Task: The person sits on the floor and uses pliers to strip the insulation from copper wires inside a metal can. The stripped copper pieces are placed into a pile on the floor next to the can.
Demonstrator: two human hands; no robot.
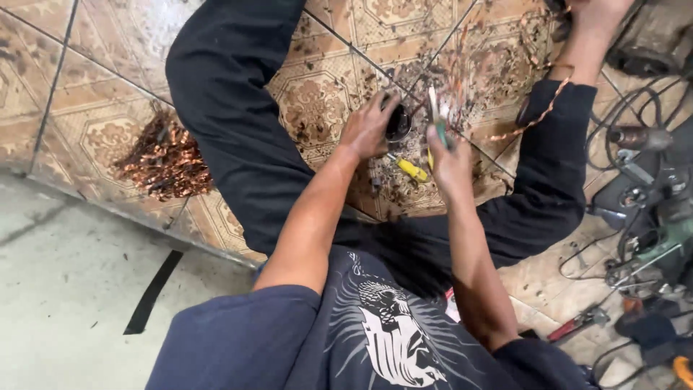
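Note:
I sit on a patterned tile floor, looking down between my legs. My left hand (369, 128) grips a small dark round part (398, 123) and holds it on the floor. My right hand (449, 157) is closed around a thin hand tool (435, 119) with a green and yellow handle, its tip pointing toward the dark part. Thin copper wire strands (462, 87) stick up and spread just beyond the tool. A yellow-handled tool (412, 170) lies on the tiles between my hands.
A heap of copper wire scraps (164, 159) lies at the left by my knee. Dark debris litters the tiles ahead. Cables, power tools (650, 217) and red-handled pliers (577, 321) crowd the right side. My bare foot (595, 29) rests at top right.

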